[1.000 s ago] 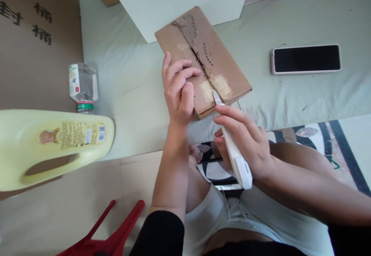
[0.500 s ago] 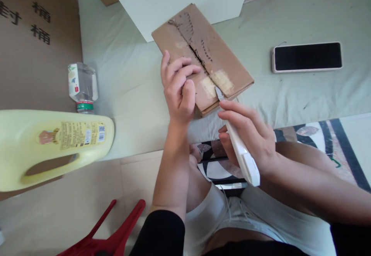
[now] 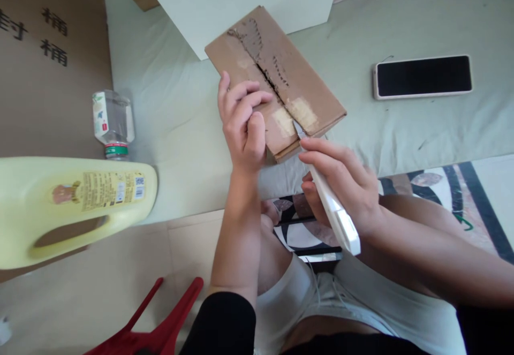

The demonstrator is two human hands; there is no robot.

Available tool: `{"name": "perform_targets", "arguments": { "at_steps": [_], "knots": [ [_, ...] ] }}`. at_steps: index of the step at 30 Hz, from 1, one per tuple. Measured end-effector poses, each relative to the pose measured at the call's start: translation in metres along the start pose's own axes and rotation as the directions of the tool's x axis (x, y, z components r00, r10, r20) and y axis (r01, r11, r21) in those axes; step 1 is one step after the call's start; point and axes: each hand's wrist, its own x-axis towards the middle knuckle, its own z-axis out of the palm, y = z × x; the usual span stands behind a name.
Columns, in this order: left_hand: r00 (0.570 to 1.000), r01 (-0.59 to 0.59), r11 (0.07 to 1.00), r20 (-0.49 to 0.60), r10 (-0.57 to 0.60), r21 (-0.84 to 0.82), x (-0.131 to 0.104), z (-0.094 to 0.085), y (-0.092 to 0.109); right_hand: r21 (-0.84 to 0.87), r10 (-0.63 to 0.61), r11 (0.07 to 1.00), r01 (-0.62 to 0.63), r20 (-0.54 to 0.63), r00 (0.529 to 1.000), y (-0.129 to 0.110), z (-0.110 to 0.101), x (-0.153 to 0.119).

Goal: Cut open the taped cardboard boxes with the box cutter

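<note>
A brown cardboard box [image 3: 309,84] lies tilted in front of me, with a torn seam along its top and pale tape scraps near its lower end. My left hand [image 3: 246,122] grips its left side, fingers curled onto the top face. In my right hand [image 3: 345,183] is a white utility knife [image 3: 331,205], its handle running down under the palm. The short metal blade points up and left and touches the seam between the tape scraps. Where the blade tip meets the gap, I cannot tell how deep it sits.
A phone [image 3: 423,76] lies at the right on the pale cloth [image 3: 176,125]. Leftward are a clear bottle [image 3: 114,122], a large yellow jug [image 3: 76,210] and a big carton [image 3: 52,92]. A white panel [image 3: 241,1] stands behind the box, and a red stool [image 3: 156,328] is below left.
The box and both hands sit slightly farther left in view, as the whole view has shifted a little. The blade stays at the seam near the tape, with both grips unchanged.
</note>
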Motion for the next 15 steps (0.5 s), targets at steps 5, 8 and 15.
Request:
{"name": "perform_targets", "arguments": {
  "at_steps": [5,8,15],
  "knots": [
    [0.992,-0.116,0.993,-0.037,0.117,0.019,0.001,-0.002,0.0,-0.036,-0.031,0.999,0.031,-0.003,1.0,0.004,-0.01,0.003],
    [0.998,-0.059,0.998,0.003,0.059,0.034,0.001,-0.003,-0.003,-0.026,-0.032,0.999,0.031,-0.036,0.999,0.008,-0.018,0.006],
    [0.986,-0.124,0.987,-0.103,0.134,0.098,0.0,-0.003,-0.006,0.016,-0.027,1.0,0.027,0.028,0.999,0.014,-0.023,-0.001]
  ]
}}
